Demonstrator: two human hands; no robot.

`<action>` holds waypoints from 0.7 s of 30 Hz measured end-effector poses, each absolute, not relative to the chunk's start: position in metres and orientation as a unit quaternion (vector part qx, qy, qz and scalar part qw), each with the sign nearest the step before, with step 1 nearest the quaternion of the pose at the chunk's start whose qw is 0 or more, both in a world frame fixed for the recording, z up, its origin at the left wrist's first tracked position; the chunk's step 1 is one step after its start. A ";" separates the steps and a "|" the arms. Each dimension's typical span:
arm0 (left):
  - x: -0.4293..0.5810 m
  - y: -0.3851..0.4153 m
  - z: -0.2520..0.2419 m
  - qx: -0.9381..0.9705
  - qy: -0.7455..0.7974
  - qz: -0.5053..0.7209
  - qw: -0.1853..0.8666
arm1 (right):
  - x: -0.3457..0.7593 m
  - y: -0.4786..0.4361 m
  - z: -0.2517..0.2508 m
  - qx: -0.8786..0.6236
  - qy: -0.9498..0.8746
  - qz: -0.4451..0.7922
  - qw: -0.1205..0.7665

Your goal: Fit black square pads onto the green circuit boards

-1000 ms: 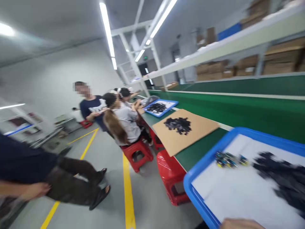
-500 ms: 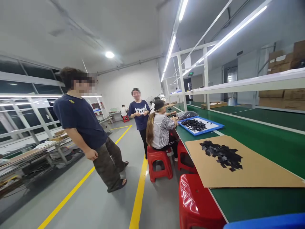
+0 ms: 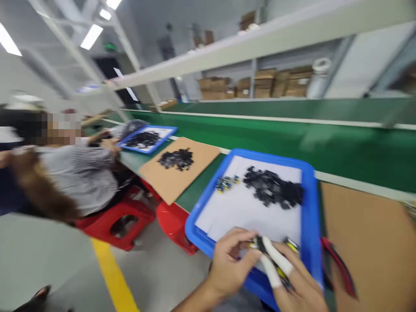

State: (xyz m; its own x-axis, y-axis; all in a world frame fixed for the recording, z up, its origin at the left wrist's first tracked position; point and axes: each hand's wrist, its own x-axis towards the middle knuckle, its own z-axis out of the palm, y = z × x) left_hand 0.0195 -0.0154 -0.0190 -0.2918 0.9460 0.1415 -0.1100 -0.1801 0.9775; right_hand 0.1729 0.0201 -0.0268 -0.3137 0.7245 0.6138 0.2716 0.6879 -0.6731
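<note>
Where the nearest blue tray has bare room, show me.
White lining lies bare between the small parts, the black pieces and the left hand. Crowded: far right of the blue tray, where those pieces lie, and near right, under the right hand.

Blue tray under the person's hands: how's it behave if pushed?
Probably stiff: the tray has a thick raised rim. Might tip if pressed at its near-left corner, which seems to overhang the green table. The loosely heaped black pieces would likely shift.

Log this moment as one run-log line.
left hand: pinching small part | right hand: white-covered fingers at part | under hands: blue tray | in tray: black pieces, components
</note>
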 end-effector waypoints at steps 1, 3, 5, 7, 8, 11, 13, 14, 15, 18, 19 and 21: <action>0.016 -0.013 -0.017 0.432 0.472 0.633 0.436 | 0.175 0.018 -0.026 -0.330 -0.773 0.249 0.481; 0.008 -0.007 -0.014 0.444 0.449 0.624 0.461 | 0.174 0.015 -0.025 -0.362 -0.749 0.291 0.473; 0.002 -0.003 -0.011 0.471 0.445 0.615 0.449 | 0.169 0.014 -0.023 -0.372 -0.734 0.314 0.474; 0.000 -0.003 -0.009 0.494 0.451 0.609 0.427 | 0.165 0.012 -0.021 -0.368 -0.733 0.318 0.475; 0.000 -0.003 -0.009 0.500 0.454 0.606 0.421 | 0.164 0.011 -0.019 -0.364 -0.735 0.318 0.475; -0.001 -0.003 -0.008 0.514 0.460 0.600 0.406 | 0.163 0.010 -0.016 -0.362 -0.738 0.321 0.471; -0.001 -0.003 -0.008 0.524 0.463 0.594 0.398 | 0.162 0.011 -0.013 -0.359 -0.741 0.326 0.465; -0.001 -0.003 -0.008 0.529 0.465 0.590 0.394 | 0.162 0.011 -0.012 -0.357 -0.743 0.328 0.462; -0.001 -0.003 -0.008 0.533 0.468 0.586 0.391 | 0.161 0.012 -0.012 -0.354 -0.745 0.332 0.458; 0.000 -0.004 -0.008 0.532 0.488 0.578 0.382 | 0.160 0.013 -0.012 -0.357 -0.742 0.356 0.441; 0.001 -0.005 -0.008 0.527 0.497 0.577 0.376 | 0.161 0.013 -0.013 -0.361 -0.736 0.371 0.437; 0.002 -0.006 -0.010 0.519 0.513 0.578 0.364 | 0.162 0.013 -0.014 -0.366 -0.713 0.405 0.439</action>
